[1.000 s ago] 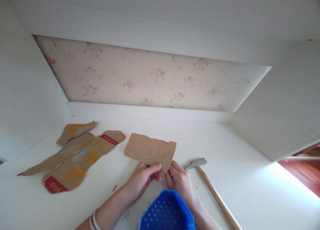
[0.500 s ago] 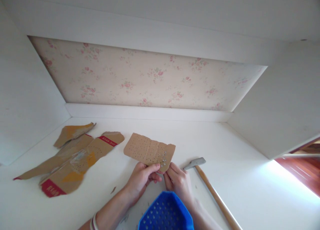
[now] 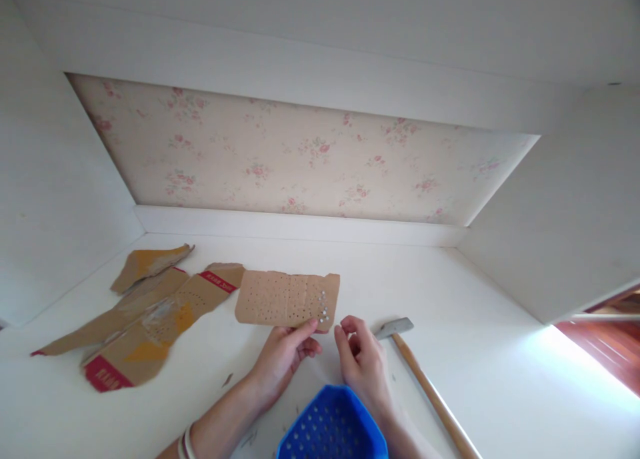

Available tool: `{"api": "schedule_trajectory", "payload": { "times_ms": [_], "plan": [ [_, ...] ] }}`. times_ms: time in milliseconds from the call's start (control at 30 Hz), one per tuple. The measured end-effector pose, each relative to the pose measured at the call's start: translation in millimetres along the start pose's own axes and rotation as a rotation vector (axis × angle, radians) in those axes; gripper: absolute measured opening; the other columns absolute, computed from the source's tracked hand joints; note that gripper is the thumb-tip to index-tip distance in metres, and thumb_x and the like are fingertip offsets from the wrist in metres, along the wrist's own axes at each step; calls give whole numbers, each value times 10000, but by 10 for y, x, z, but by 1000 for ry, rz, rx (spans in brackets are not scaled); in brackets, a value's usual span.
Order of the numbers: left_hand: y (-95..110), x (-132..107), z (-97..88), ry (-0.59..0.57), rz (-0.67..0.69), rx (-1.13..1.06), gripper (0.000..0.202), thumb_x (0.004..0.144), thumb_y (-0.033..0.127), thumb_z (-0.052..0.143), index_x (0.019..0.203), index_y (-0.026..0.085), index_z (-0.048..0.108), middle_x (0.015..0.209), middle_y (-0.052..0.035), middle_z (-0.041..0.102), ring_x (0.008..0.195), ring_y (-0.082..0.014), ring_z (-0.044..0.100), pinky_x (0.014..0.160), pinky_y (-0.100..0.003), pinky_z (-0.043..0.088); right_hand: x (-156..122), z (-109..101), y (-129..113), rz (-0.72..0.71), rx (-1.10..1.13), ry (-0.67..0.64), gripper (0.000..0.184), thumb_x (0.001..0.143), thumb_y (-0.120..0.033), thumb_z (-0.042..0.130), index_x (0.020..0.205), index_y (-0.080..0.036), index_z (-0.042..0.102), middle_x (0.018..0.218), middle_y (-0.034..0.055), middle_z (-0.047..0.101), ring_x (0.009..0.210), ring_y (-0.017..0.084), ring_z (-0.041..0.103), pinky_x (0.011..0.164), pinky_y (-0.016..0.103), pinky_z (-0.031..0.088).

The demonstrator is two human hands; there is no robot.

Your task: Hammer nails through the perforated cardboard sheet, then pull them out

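Note:
My left hand (image 3: 283, 356) pinches the near edge of a brown cardboard piece (image 3: 280, 299) full of small holes, with a few silver pins stuck in near its right end. My right hand (image 3: 364, 361) is just to the right of the cardboard and off it, thumb and forefinger pinched together on something too small to make out. A blue perforated basket (image 3: 333, 429) sits right below both hands at the bottom edge of view.
A hammer (image 3: 425, 379) with a wooden handle lies to the right of my right hand. Torn cardboard scraps (image 3: 145, 312) with red and yellow print lie at the left. White walls enclose the surface on the left, back and right; floral wallpaper (image 3: 300, 152) is behind.
My right hand has come off the cardboard and drawn back to the right. The left hand has swung the cardboard piece leftward and more level.

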State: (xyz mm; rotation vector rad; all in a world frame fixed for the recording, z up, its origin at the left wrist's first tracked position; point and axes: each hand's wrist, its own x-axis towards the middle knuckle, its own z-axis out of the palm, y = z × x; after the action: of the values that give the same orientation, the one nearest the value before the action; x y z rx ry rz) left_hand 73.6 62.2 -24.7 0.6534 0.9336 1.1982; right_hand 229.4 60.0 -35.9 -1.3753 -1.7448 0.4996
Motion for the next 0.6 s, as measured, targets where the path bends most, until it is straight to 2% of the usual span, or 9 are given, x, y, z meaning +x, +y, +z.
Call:
{"api": "schedule_trajectory", "payload": {
  "times_ms": [67,167,267,400,600],
  "plan": [
    [-2,-10,6,7,22,60,288,750,403,802,858,137,780,796,-82,771,577,-125,630,594,-223,445,-18,-4,0,65,84,0,180,977,-423,477,972,-249,522,604,-70,536,431,123,488,430,238,348],
    [6,-36,28,-3,39,160,255,800,372,764,831,121,793,699,-88,759,620,-170,663,615,-239,453,-21,2,-1,13,119,-46,213,973,-416,495,1109,-253,516,739,-35,610,494,125,546,454,235,395],
    [-1,-45,46,-13,49,215,246,807,366,752,886,137,797,783,-97,779,665,-202,690,626,-261,475,-4,23,7,-36,85,-50,224,984,-376,489,1167,-254,534,827,-9,632,527,125,572,475,239,432],
    [-48,-24,43,-3,50,252,255,798,359,760,936,148,794,868,-109,788,690,-221,713,633,-278,500,8,56,36,-121,31,-67,182,1001,-314,471,1138,-248,570,880,14,637,616,140,630,555,250,479],
    [-94,-16,43,7,55,267,272,783,347,779,929,118,793,831,-128,786,690,-238,728,634,-290,526,9,48,38,-198,32,-68,168,1020,-245,420,1051,-232,585,839,26,639,716,166,660,649,266,503]
  ]
}}
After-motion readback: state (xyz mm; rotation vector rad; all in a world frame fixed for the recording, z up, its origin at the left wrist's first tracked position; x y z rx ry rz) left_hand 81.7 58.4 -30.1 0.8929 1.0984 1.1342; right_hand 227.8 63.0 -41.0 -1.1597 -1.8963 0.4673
